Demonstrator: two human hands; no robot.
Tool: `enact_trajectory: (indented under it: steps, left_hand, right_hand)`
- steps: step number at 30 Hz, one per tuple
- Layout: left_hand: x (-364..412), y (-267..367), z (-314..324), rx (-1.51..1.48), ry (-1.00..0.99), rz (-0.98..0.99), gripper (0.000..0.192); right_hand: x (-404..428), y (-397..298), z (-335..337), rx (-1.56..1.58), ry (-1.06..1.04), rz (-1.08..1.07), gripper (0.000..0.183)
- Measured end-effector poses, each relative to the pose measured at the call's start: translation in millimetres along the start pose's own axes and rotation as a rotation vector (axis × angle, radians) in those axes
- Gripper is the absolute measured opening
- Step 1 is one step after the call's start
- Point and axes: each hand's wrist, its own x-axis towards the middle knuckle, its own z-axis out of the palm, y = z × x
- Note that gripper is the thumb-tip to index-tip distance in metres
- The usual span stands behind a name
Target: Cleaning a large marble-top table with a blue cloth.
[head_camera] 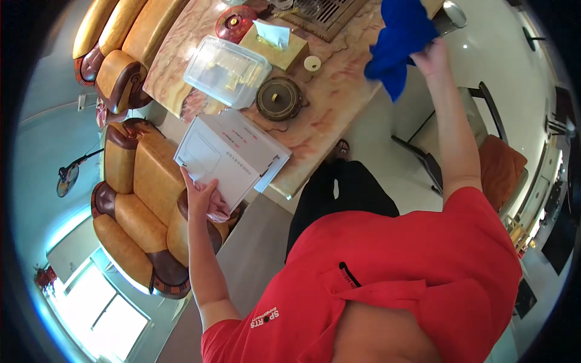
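My left hand point(199, 190) grips the lower left edge of a white cardboard box point(227, 154) that bears printed writing, along with a bunched pink cloth or plastic point(218, 208). The box lies tilted over the near left corner of a marble-topped table point(336, 109). At the upper right, my right hand point(431, 56) is shut on a crumpled blue cloth point(399, 43), which hangs over the table's right edge. Just beyond the box stand a lidded clear plastic container point(227, 70) and a round dark carved container with a knob point(278, 99).
Behind these are a tissue box point(290, 50), a small round cream item point(312, 64), a red glass dish point(233, 22) and a slatted tea tray point(317, 20). A metal bin point(449, 19) and a chair point(426, 154) stand right. Leather sofas point(154, 163) line the left.
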Motion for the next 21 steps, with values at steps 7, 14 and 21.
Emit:
enact_trajectory:
  steps: [7,14,21]
  left_hand:
    - [6,-5,-3,0.034,-0.024,-0.013,0.105]
    - [-19,6,-6,-0.2,-0.016,-0.031,0.094]
    - [-172,-47,-6,-0.197,0.275,-0.445,0.053]
  right_hand:
    - [84,29,-135,-1.97,-0.108,-0.13,0.065]
    - [222,50,-144,-1.876,-0.297,-0.192,0.096]
    - [153,140,-120,-2.18,-0.608,-0.654,0.07]
